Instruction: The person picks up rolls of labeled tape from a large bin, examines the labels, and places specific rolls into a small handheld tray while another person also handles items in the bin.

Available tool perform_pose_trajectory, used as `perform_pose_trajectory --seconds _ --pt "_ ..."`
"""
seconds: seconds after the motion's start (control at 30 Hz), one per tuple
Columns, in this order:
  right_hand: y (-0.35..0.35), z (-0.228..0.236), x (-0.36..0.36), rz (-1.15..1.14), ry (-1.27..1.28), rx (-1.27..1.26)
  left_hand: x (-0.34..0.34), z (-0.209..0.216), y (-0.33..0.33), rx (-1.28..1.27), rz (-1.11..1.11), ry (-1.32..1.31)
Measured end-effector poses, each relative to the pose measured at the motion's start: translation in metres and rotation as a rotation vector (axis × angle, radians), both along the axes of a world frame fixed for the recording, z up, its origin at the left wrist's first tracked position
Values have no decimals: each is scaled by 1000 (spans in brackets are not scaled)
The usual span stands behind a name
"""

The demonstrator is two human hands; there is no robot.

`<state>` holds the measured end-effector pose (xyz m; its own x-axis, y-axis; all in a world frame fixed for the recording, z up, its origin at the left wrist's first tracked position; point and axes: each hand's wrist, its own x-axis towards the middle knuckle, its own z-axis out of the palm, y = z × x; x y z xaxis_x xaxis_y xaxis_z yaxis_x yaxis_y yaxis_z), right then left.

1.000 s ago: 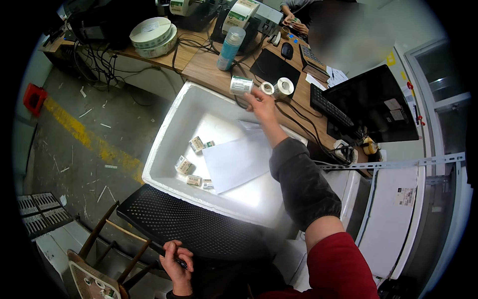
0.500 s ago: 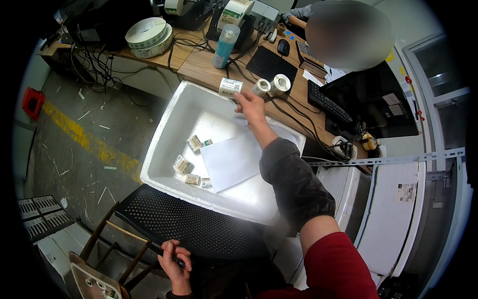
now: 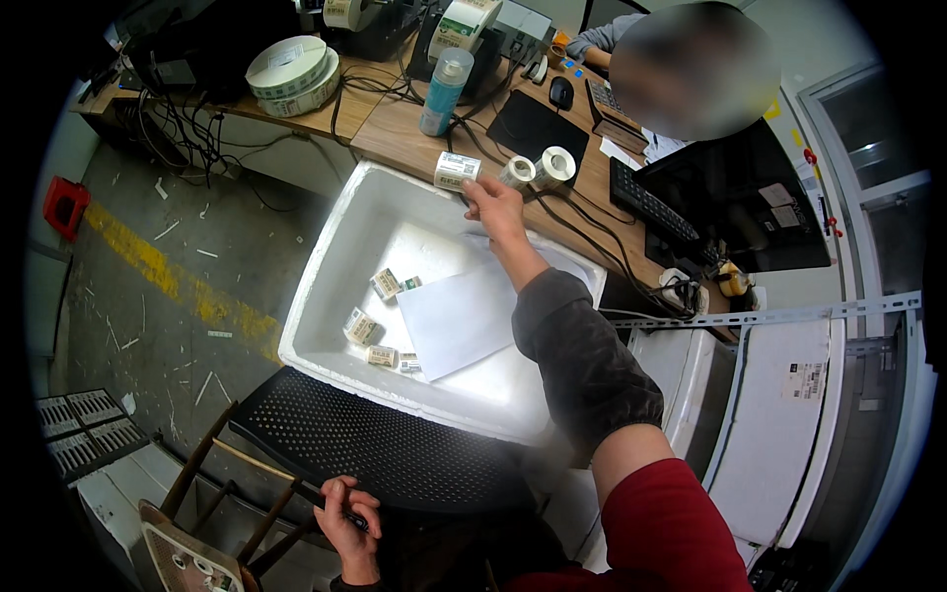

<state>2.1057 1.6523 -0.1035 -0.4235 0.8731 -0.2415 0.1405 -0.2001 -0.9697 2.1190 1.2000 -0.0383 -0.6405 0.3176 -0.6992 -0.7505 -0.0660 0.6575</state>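
Note:
My right hand (image 3: pixel 496 207) is stretched over the white foam box (image 3: pixel 326 261). Its fingers and thumb pinch the lower right end of a label roll (image 3: pixel 456 170) at the desk's near edge. Two more label rolls stand just right of it, a smaller one (image 3: pixel 517 173) and a larger one (image 3: pixel 555 166). Inside the box lie several small label rolls (image 3: pixel 361 327) and a sheet of white paper (image 3: pixel 464 316). Low in the view, my left hand (image 3: pixel 347 518) is curled around a slim dark bar whose kind I cannot make out, beside the black perforated chair seat (image 3: pixel 385 444).
On the wooden desk (image 3: pixel 395 133) are a blue spray can (image 3: pixel 446 94), a mouse (image 3: pixel 560 94), a keyboard (image 3: pixel 651 202), a monitor (image 3: pixel 740 207) and loose cables. Large label reels (image 3: pixel 296 74) lie at the far left. A person (image 3: pixel 602 49) sits opposite. White boxes (image 3: pixel 769 424) stand at right.
The person opposite has shifted slightly. My hands, the held label roll and the things in the foam box look the same.

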Motion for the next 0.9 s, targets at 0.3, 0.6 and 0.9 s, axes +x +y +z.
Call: perform_pose_trajectory --seconds 0.3,0.6,0.9 --pt "15 3 -3 -49 -257 473 0 1 1 -21 -6 13" --pt "48 -3 -17 155 -927 1160 0 -1 1 -23 -10 16" --pt "34 24 8 277 -559 1009 0 2 3 -38 -19 17"
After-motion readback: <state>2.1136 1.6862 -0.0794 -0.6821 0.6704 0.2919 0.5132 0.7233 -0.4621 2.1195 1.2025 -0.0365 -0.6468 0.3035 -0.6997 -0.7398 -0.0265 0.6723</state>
